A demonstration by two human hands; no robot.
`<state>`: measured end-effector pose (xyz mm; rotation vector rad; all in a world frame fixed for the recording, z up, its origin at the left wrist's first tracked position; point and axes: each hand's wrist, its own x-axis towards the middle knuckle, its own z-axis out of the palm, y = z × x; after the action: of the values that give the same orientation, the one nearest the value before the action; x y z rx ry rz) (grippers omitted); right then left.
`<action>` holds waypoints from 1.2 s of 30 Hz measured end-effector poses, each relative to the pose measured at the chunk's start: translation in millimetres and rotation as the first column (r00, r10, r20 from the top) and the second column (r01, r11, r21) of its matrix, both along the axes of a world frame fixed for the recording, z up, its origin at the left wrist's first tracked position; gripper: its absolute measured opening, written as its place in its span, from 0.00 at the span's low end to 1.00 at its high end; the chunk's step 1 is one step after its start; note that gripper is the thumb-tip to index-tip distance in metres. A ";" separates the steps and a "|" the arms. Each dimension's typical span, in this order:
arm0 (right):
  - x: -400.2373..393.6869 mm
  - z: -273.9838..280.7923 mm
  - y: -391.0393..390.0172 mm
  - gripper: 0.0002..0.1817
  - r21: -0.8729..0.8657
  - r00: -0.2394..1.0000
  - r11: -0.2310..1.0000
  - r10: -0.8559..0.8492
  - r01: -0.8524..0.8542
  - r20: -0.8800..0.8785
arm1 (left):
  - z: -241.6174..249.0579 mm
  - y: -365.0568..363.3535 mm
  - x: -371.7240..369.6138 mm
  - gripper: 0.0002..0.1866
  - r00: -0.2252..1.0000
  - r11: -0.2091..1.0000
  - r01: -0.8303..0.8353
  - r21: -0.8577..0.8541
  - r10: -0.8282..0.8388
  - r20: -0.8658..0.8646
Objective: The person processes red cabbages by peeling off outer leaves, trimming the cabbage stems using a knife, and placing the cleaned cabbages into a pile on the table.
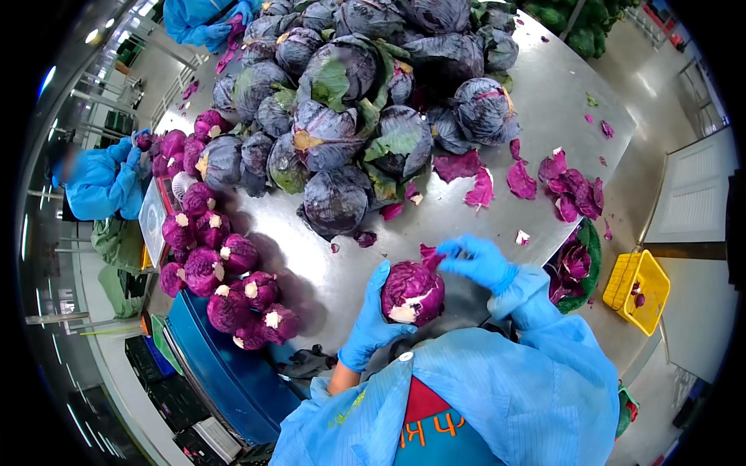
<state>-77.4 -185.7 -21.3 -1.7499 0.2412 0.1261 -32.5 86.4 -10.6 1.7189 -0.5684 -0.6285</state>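
Note:
A peeled red cabbage (412,293) with a pale cut stem rests in my left hand (368,329), whose blue-gloved fingers wrap its left side and underside. My right hand (478,264), also gloved in blue, is at the cabbage's upper right. Its fingers are closed on a torn purple cabbage leaf (430,257) beside the head. Beyond my hands, dark untrimmed cabbages (336,200) form a large heap on the metal table (311,256). Bright peeled cabbages (203,270) with white stem ends are grouped on the left.
Loose leaves (575,190) lie on the table's right side. A green-rimmed container (588,268) of leaves and a yellow basket (639,291) stand right of me. A blue bin (225,365) is at my left. Co-workers in blue (102,180) stand at the left and far side.

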 end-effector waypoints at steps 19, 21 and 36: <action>-15.4 15.3 -2.8 0.38 -0.278 0.867 0.821 0.470 -0.499 -0.167 | 19.5 -38.4 -2.9 0.65 0.921 0.962 0.041 0.269 -0.141 0.363; -16.4 13.1 -4.4 0.36 -0.284 0.864 0.816 0.487 -0.503 -0.132 | 19.0 -39.9 -2.1 0.65 0.913 0.962 0.046 0.270 -0.151 0.380; -67.1 4.8 -14.5 0.19 -0.008 0.985 0.997 -0.071 0.070 -0.158 | 11.4 -34.5 5.1 0.66 0.990 0.955 -0.142 0.260 0.129 0.064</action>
<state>-144.5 -200.2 -16.5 -1.7335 0.4191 0.2139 -27.4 51.9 0.8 2.0088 -0.4070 -0.5876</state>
